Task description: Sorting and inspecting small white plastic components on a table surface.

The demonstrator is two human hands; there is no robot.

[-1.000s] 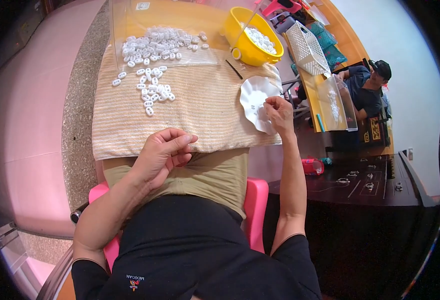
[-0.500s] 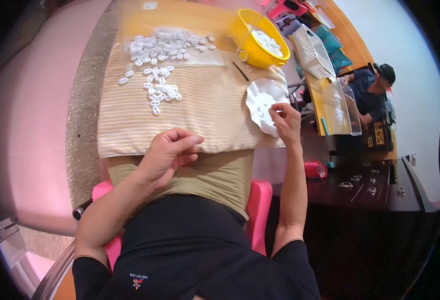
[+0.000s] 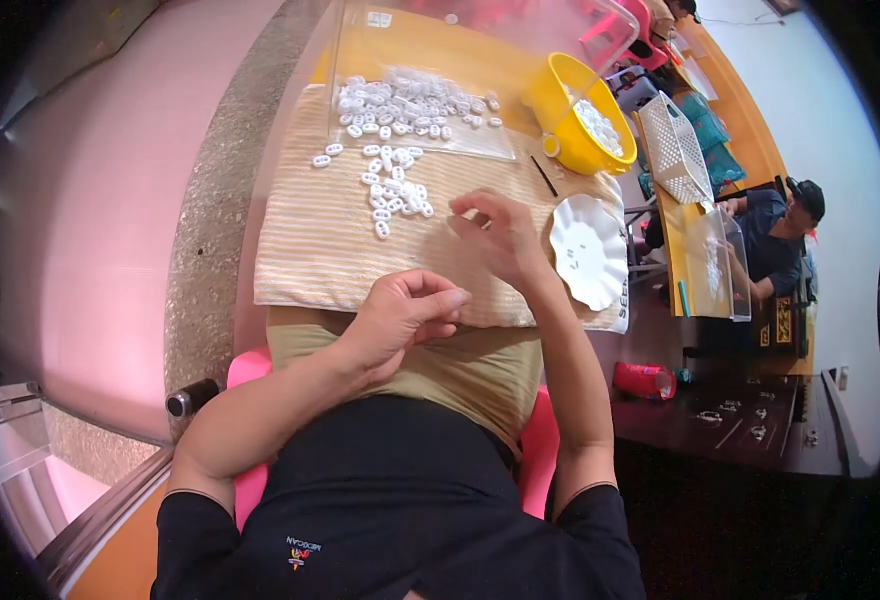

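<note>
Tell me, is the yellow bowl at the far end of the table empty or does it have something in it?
Not empty: the yellow bowl holds a heap of small white pieces.

My worktop (image 3: pixel 430 35) is orange-brown, and a striped beige cloth (image 3: pixel 310 240) covers the near part of it, under and ahead of my fingers. Small white oval pieces (image 3: pixel 390 190) lie scattered on the cloth just beyond my right fingers, and a bigger heap (image 3: pixel 410 100) sits farther off on a clear plastic sheet (image 3: pixel 480 145). To the right of my fingers rests a white scalloped plate (image 3: pixel 600 270); beyond it stands a yellow bowl (image 3: pixel 560 105) holding more white pieces.
</note>
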